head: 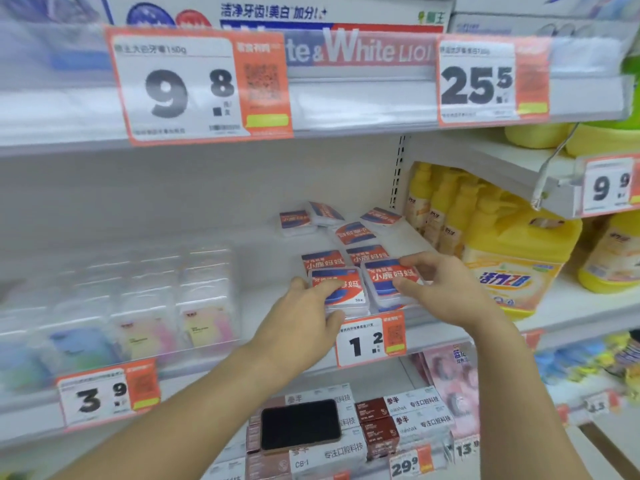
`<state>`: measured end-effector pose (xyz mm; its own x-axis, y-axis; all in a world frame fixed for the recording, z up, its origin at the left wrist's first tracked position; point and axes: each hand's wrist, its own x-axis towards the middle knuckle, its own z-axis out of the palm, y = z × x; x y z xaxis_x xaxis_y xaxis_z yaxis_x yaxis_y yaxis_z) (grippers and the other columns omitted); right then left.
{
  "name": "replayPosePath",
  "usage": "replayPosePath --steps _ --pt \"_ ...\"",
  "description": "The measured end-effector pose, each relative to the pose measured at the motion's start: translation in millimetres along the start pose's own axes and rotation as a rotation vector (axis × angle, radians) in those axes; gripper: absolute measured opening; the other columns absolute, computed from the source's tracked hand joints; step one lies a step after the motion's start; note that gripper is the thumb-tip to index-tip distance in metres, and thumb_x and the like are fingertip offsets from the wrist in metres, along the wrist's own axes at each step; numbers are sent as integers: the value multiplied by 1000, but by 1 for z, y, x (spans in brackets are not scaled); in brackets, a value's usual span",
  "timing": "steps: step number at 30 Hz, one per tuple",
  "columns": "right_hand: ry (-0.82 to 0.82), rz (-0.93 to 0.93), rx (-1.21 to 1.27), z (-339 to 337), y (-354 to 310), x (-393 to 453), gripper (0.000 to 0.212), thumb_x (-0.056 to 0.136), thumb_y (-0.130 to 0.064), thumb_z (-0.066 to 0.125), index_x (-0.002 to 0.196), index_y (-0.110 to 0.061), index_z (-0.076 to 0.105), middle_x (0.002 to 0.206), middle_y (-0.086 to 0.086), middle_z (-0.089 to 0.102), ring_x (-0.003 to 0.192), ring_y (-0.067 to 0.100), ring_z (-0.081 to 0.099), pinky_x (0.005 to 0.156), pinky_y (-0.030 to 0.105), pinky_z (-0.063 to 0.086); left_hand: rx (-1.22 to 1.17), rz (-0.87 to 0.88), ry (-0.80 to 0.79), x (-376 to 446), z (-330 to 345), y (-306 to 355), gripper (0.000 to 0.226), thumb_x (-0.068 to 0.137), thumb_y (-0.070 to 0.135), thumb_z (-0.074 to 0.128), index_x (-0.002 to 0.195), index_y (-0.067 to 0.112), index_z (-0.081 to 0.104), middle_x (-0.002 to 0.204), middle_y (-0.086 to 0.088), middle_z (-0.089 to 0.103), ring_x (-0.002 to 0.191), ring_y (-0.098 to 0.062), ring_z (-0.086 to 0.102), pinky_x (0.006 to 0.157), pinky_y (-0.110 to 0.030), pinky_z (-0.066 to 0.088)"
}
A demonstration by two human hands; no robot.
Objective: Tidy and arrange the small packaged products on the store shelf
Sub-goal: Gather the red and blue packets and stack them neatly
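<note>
Several small clear boxes with red and blue labels lie on the middle shelf (263, 306). My left hand (304, 320) grips the front left box (341, 289) at the shelf edge, thumb below and fingers over its left side. My right hand (446, 285) pinches the front right box (391, 282) from its right side. Two more boxes (343, 259) sit just behind these. Further back, several boxes (353, 232) lie scattered and tilted at odd angles.
Clear toothbrush packs (166, 306) fill the shelf's left part. Yellow detergent bottles (512, 261) stand to the right past the upright. A price tag reading 1.2 (370, 339) hangs below the boxes. A dark phone (299, 424) rests on boxes on the lower shelf.
</note>
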<state>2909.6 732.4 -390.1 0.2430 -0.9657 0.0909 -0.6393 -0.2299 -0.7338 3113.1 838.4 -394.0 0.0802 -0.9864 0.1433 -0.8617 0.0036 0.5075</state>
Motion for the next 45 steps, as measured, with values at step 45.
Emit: replayPosePath --steps 45 --pt "-62 94 -206 62 -68 139 81 68 -28 88 134 -15 43 126 11 54 106 28 59 77 31 51 506 -92 -142 143 -81 -27 42 90 27 57 128 10 53 127 -11 57 110 -28 56 78 -26 41"
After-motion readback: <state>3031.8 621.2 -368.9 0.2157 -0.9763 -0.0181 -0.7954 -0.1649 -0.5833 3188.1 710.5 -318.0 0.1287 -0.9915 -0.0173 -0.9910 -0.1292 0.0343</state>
